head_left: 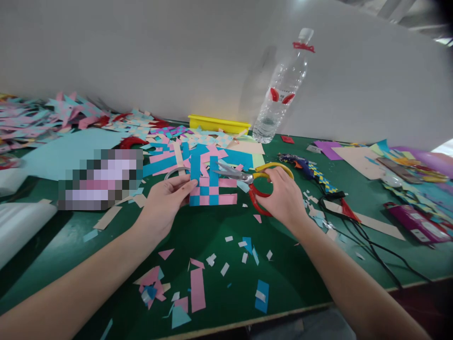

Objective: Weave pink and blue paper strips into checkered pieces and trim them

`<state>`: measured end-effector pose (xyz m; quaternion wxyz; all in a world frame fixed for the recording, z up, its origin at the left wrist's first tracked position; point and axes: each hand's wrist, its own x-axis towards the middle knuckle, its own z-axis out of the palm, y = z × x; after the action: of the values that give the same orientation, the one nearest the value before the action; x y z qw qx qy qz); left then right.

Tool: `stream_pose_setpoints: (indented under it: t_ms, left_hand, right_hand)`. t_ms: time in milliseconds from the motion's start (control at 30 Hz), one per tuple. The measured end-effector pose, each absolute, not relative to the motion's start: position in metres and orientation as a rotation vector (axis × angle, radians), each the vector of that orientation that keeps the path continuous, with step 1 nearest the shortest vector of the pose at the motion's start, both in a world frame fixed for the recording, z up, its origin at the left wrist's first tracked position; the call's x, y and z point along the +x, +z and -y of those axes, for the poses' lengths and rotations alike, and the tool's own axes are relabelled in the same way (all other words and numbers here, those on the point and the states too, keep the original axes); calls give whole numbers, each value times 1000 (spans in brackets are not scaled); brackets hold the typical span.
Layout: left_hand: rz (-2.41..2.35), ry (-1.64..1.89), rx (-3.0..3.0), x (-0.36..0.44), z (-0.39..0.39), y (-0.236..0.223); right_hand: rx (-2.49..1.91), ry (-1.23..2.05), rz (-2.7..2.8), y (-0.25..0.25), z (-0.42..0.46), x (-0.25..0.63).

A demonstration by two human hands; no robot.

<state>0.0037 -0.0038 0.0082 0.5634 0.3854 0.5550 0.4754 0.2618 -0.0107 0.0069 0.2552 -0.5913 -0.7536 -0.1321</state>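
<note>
Between the thumb and fingers of my left hand [173,196] is a small woven paper piece [204,192] of blue and pink strips, with loose strip ends sticking up and out to the right. My right hand [283,193] grips scissors [244,177] with one yellow and one red handle loop. The scissor blades are parted and point left, at the upright blue strip of the woven piece. Whether they touch the paper I cannot tell. Behind the piece lies a heap of blue and pink paper strips [166,158].
A nearly drained plastic bottle [283,89] stands at the back beside a yellow tray [219,124]. Paper scraps [198,288] litter the green table [297,269]. At left lie a light blue sheet [71,151] and piled strips; at right, black cables [371,250] and a purple packet [417,222].
</note>
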Motion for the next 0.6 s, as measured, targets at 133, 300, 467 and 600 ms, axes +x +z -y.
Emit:
stream_pose_setpoints:
  t_ms: [133,300,467,600]
  left_hand:
    - [-1290,1110,911,4,4,9]
    - [-1320,1103,896,6,5,14]
    - [-1307,1112,942,4,4,10]
    - [-1295,1123,962,4,4,8]
  right_hand:
    - [-1627,-304,1988,8,11,262]
    - [-1522,-326,2121,8,10,263]
    - [-1525,-399,2199,7,9,263]
    - [-1571,-416,2115,6,9,266]
